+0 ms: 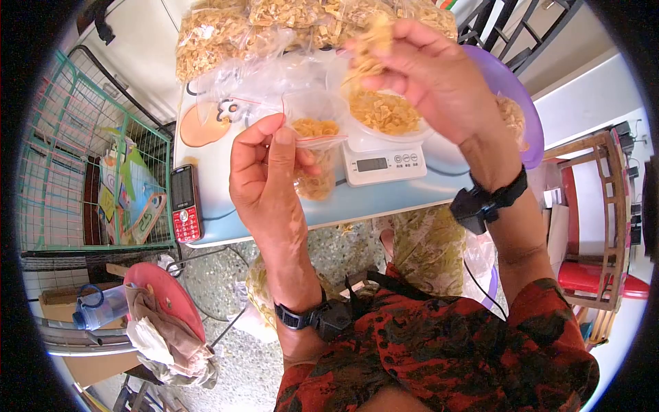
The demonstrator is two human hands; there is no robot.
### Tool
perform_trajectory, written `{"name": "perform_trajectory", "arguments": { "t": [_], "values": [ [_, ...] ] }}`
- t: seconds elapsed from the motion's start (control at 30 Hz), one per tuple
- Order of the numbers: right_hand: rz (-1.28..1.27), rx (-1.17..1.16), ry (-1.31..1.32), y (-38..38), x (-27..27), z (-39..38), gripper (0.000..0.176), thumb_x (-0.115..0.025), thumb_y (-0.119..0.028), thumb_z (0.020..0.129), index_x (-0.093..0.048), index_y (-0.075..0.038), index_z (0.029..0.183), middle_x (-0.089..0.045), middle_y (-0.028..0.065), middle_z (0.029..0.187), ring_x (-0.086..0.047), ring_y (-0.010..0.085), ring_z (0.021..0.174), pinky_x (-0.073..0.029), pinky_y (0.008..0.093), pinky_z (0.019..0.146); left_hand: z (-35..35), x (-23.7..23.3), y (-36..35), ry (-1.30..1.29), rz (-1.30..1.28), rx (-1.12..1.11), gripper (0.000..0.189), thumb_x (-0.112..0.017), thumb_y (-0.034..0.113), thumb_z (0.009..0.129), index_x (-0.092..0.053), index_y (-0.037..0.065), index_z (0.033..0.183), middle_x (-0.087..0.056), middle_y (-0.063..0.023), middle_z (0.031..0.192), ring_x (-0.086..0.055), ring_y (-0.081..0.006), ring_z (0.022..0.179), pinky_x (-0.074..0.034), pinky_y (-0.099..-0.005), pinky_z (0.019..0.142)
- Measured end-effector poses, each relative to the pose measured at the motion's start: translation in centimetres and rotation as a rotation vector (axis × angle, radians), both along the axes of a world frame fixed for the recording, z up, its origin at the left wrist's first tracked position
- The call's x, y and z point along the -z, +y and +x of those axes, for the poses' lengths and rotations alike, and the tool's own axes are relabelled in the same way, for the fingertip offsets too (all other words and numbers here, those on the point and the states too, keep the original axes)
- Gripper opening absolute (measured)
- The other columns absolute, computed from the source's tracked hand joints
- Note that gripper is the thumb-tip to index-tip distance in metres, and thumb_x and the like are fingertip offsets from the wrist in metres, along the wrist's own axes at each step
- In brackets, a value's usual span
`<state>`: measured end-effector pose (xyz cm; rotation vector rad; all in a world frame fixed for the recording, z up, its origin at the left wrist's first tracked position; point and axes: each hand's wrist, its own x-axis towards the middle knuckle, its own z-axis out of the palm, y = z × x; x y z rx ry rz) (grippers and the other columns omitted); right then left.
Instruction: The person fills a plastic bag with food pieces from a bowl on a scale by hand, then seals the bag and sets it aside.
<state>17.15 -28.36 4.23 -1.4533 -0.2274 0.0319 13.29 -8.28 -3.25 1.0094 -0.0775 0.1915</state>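
My left hand pinches the edge of a clear zip bag with a red seal line. Some yellowish dried flakes show inside the bag. Above the scale, my right hand is closed around a clump of dried yellow flakes. Below it a white bowl holding more flakes rests on a white kitchen scale. The digits on the scale's display are too small to read.
Filled bags of flakes line the table's back. A purple basin stands at the right. A red keypad phone lies at the left edge, near a green wire cage. A red stool is below left.
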Motion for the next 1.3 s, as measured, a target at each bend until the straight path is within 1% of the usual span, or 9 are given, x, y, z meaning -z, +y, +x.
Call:
{"name": "perform_trajectory", "arguments": {
  "t": [0.23,0.27,0.47,0.57,0.77,0.87,1.07,1.17,1.3],
  "values": [
    [-0.657,-0.083,-0.188,4.5,2.3,-0.7,0.020,-0.057,-0.005,0.088,-0.061,0.003,0.107,-0.065,0.0054,0.089,-0.063,0.0094,0.082,-0.051,0.0238,0.072,-0.3,-0.6,0.0,0.065,-0.051,0.002,0.018,-0.060,0.008,0.093,-0.056,0.000,0.108,-0.059,-0.0042,0.076,-0.055,-0.0079,0.063,-0.049,-0.0210,0.056],
    [-0.651,-0.036,-0.233,4.8,2.6,-0.6,0.025,-0.061,-0.017,0.078,-0.063,0.001,0.095,-0.066,0.0171,0.080,-0.066,0.0276,0.073,-0.051,0.0352,0.068,-0.3,-0.6,0.0,0.073,-0.050,-0.002,0.017,-0.060,0.008,0.094,-0.056,0.000,0.108,-0.059,-0.0043,0.076,-0.055,-0.0079,0.063,-0.049,-0.0210,0.056],
    [-0.858,-0.045,-0.395,5.0,1.0,-1.0,0.026,-0.058,-0.020,0.079,-0.062,0.001,0.096,-0.067,0.0191,0.087,-0.066,0.0339,0.080,-0.051,0.0390,0.072,-0.1,-0.2,0.4,0.052,-0.060,0.003,0.017,-0.060,0.008,0.094,-0.056,-0.001,0.107,-0.060,-0.0045,0.076,-0.056,-0.0076,0.063,-0.050,-0.0207,0.056],
    [-0.854,-0.119,-0.266,4.9,0.2,-1.7,0.025,-0.061,-0.010,0.085,-0.059,0.000,0.108,-0.064,0.0064,0.094,-0.058,0.0099,0.079,-0.049,0.0257,0.071,-0.1,-0.2,0.5,0.063,-0.056,-0.006,0.016,-0.059,0.007,0.093,-0.056,-0.001,0.107,-0.059,-0.0044,0.076,-0.056,-0.0075,0.063,-0.050,-0.0207,0.056],
    [-0.776,-0.066,-0.335,5.4,1.1,-0.8,0.020,-0.060,-0.016,0.080,-0.062,0.000,0.091,-0.067,0.0174,0.081,-0.067,0.0311,0.075,-0.052,0.0367,0.068,-0.1,-0.4,0.3,0.066,-0.067,0.003,0.016,-0.059,0.007,0.093,-0.056,-0.001,0.106,-0.059,-0.0046,0.079,-0.056,-0.0072,0.063,-0.052,-0.0215,0.056],
    [-0.850,-0.100,-0.301,5.7,1.3,-0.3,0.012,-0.060,-0.007,0.086,-0.061,0.001,0.096,-0.064,0.0041,0.079,-0.061,0.0093,0.071,-0.049,0.0243,0.066,-0.1,-0.3,0.4,0.069,-0.062,-0.007,0.016,-0.059,0.007,0.093,-0.056,-0.001,0.107,-0.059,-0.0049,0.079,-0.056,-0.0072,0.063,-0.053,-0.0218,0.056],
    [-0.752,-0.044,-0.261,6.3,1.6,0.3,0.014,-0.062,-0.010,0.088,-0.061,0.002,0.096,-0.065,0.0044,0.080,-0.060,0.0080,0.073,-0.049,0.0239,0.069,0.1,-0.3,0.4,0.065,-0.059,-0.021,0.016,-0.060,0.008,0.094,-0.056,-0.001,0.106,-0.060,-0.0051,0.078,-0.057,-0.0076,0.062,-0.053,-0.0220,0.056],
    [-0.647,-0.098,-0.313,5.9,1.8,0.3,0.020,-0.059,-0.015,0.082,-0.065,0.000,0.093,-0.068,0.0155,0.077,-0.068,0.0251,0.070,-0.050,0.0345,0.064,0.1,-0.2,0.6,0.062,-0.064,-0.029,0.016,-0.060,0.009,0.094,-0.056,0.000,0.106,-0.060,-0.0049,0.077,-0.057,-0.0076,0.062,-0.052,-0.0218,0.057],
    [-0.808,-0.260,-0.407,5.3,1.0,-0.3,0.017,-0.060,-0.009,0.089,-0.064,0.000,0.102,-0.066,0.0039,0.084,-0.060,0.0094,0.074,-0.048,0.0251,0.068,0.0,-0.3,0.5,0.067,-0.043,-0.071,0.015,-0.061,0.010,0.093,-0.057,0.000,0.104,-0.059,-0.0037,0.074,-0.055,-0.0070,0.060,-0.049,-0.0201,0.054]
  ]
}}
